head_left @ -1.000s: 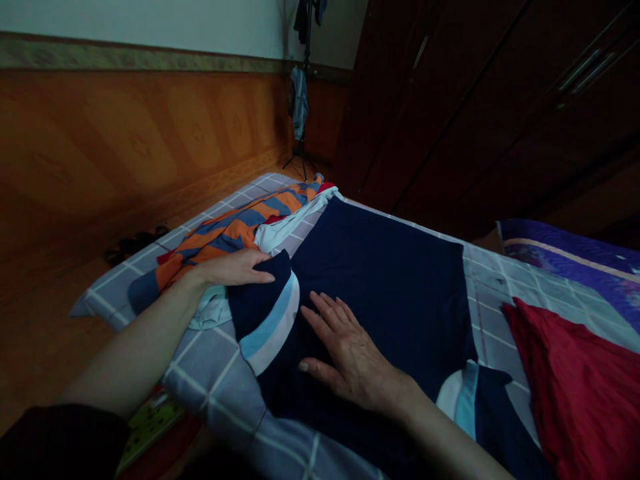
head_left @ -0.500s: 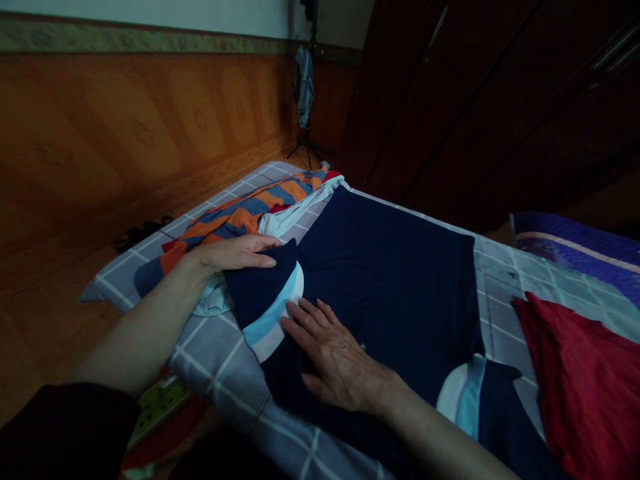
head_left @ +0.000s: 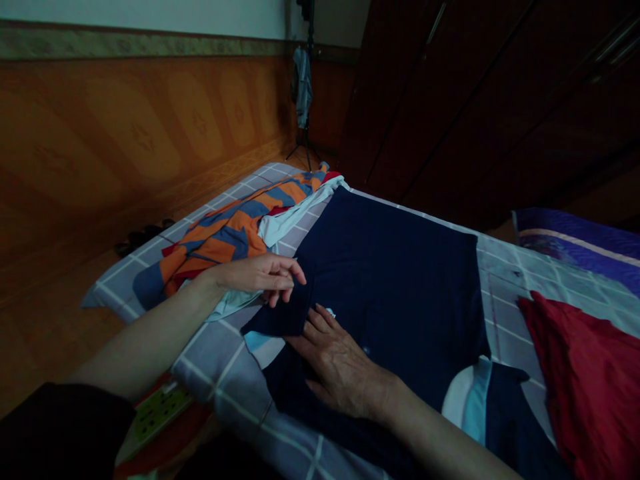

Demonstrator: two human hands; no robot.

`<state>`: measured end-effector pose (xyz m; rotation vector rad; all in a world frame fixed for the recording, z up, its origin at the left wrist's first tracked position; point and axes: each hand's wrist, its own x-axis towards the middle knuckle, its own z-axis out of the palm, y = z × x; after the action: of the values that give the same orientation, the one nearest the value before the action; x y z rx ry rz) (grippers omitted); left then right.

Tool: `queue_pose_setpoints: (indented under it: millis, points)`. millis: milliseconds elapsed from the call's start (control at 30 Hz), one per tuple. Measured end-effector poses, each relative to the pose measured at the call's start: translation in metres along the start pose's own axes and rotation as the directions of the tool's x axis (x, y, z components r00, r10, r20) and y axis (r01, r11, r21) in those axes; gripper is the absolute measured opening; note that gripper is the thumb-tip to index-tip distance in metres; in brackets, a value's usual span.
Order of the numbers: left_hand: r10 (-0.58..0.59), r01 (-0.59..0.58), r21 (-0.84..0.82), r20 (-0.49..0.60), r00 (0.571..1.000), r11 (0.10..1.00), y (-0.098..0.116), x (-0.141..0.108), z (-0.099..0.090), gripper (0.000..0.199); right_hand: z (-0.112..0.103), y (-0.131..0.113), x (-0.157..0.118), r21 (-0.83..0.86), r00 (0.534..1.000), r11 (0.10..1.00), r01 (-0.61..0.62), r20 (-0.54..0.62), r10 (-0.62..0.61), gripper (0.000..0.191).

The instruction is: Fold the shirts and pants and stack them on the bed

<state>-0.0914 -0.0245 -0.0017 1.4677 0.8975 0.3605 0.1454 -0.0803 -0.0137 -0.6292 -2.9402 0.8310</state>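
Left sleeve [head_left: 277,313] shifted further inward over navy shirt [head_left: 395,267]. Left hand [head_left: 260,277] curled at sleeve edge, pinch unclear; right hand [head_left: 340,370] spread flat on shirt, on bed [head_left: 510,300]. Right sleeve [head_left: 480,407] lying out, unfolded.

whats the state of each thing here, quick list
left hand, fingers curled over the sleeve
right hand, flat on the shirt
navy t-shirt, spread on the bed, near sleeve folded inward
orange-and-navy striped cloth, rumpled
red cloth, bunched
wardrobe, doors shut
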Motion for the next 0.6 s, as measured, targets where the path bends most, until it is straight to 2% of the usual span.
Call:
queue_pose_setpoints:
  millis: [100, 200, 300, 400, 500, 600]
  points:
    - [0.028, -0.011, 0.102, -0.167, 0.986, 0.995, -0.005, 0.007, 0.002, 0.024, 0.001, -0.001, -0.002, -0.009, 1.0, 1.0, 0.001, -0.018, -0.001, 0.059]
    - [0.082, -0.042, 0.154, -0.259, 0.962, 0.987, -0.01, 0.012, 0.005, 0.018, 0.003, -0.001, -0.006, 0.001, 0.999, 1.0, 0.027, -0.033, -0.027, 0.065]
    - [0.071, -0.027, 0.157, -0.285, 0.956, 0.987, -0.013, 0.014, 0.006, 0.018, 0.004, 0.002, -0.008, 0.05, 0.994, 0.997, 0.054, -0.102, -0.048, 0.07]
    - [0.046, -0.003, 0.154, -0.276, 0.96, 0.988, -0.014, 0.014, 0.005, 0.02, 0.006, 0.005, -0.009, 0.113, 0.988, 0.994, 0.004, -0.151, 0.013, 0.08]
    - [0.069, -0.016, 0.174, -0.305, 0.95, 0.985, -0.01, 0.014, 0.006, 0.02, 0.006, 0.006, -0.009, 0.126, 0.996, 0.991, -0.052, -0.063, 0.061, 0.077]
    - [0.146, -0.055, 0.242, -0.374, 0.916, 0.969, -0.004, 0.015, 0.01, 0.017, 0.003, 0.004, -0.008, 0.167, 0.999, 0.985, -0.049, 0.014, 0.047, 0.071]
